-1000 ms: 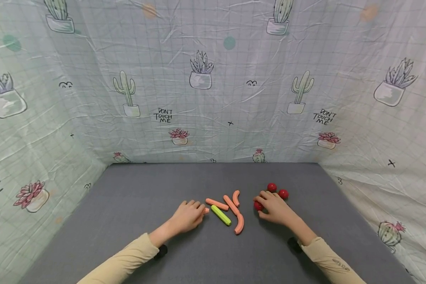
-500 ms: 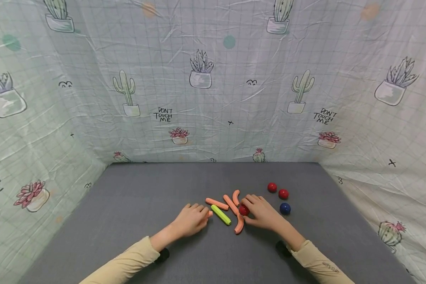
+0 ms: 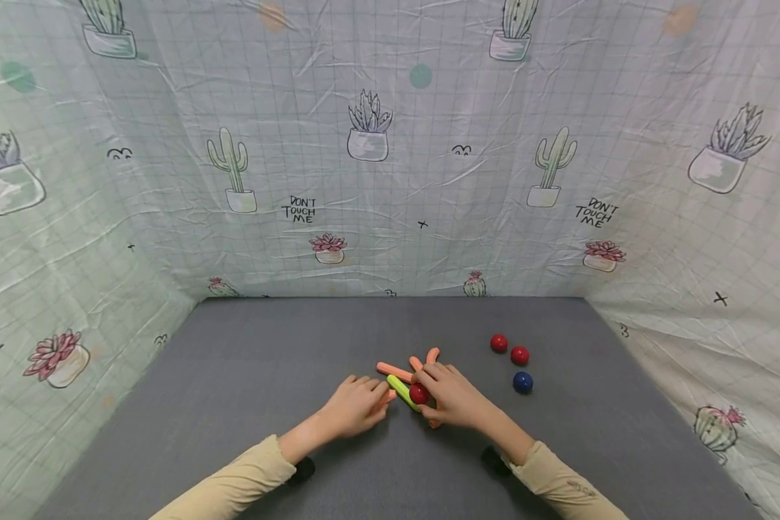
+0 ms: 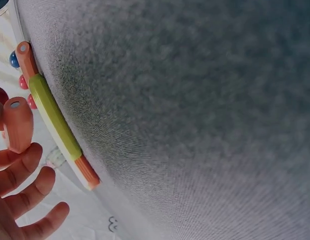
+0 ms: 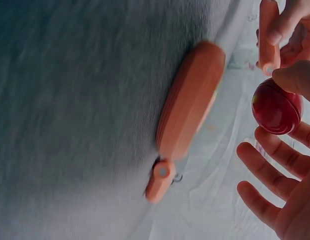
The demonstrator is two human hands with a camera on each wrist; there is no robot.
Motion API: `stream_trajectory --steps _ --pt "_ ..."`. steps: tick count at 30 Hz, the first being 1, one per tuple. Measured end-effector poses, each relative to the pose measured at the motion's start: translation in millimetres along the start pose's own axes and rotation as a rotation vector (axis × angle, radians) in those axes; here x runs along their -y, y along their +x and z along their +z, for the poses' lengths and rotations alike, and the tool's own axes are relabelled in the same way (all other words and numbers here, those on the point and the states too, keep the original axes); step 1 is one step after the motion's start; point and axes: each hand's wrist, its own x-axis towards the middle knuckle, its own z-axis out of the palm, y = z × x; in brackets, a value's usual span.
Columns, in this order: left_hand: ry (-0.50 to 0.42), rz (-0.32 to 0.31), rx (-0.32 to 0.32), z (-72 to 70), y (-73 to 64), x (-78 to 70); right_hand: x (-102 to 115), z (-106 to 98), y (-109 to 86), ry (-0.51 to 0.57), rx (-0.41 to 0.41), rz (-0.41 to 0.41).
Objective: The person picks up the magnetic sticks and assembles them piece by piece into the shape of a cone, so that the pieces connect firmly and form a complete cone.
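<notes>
My left hand (image 3: 357,406) pinches a short orange toy stick (image 4: 19,125) with a hole in its end, raised above the table. Facing it, my right hand (image 3: 455,396) holds a shiny red ball (image 5: 277,106) between thumb and fingers. In the right wrist view the ball sits right at the end of the held stick. Between and beyond the hands lies a lime-green stick (image 3: 399,390), with an orange stick (image 3: 395,372) behind it. Other orange sticks, one curved piece (image 3: 432,354) among them, are partly covered by my right hand.
Two more balls, a red ball (image 3: 499,343) and another red ball (image 3: 520,355), rest on the grey table (image 3: 286,339) at the right. A blue ball (image 3: 523,382) lies just in front of them. A cactus-printed curtain (image 3: 422,180) surrounds the table's back and sides.
My right hand has carried the red ball leftward from beside the other balls, uncovering the blue ball. My left hand has shifted slightly right with the orange stick.
</notes>
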Motion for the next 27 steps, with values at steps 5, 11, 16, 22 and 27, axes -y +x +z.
stream_trajectory --steps 5,11,16,22,27 --pt "-0.014 -0.012 0.021 -3.7 -2.1 -0.5 6 6 5.5 -0.026 0.011 -0.043" --pt "-0.039 -0.01 0.026 -5.9 -2.7 -2.1 11 11 15.1 -0.016 -0.053 -0.113" --pt "-0.042 -0.01 0.061 -3.5 -5.7 -3.5 14 15 18.8 -0.01 -0.065 -0.145" --pt "-0.06 -0.02 0.152 -6.1 -11.9 -6.2 17 17 20.6 -0.007 0.022 -0.129" --pt "-0.089 -0.03 0.226 -6.1 -15.2 -8.3 19 18 22.9 -0.05 0.085 -0.142"
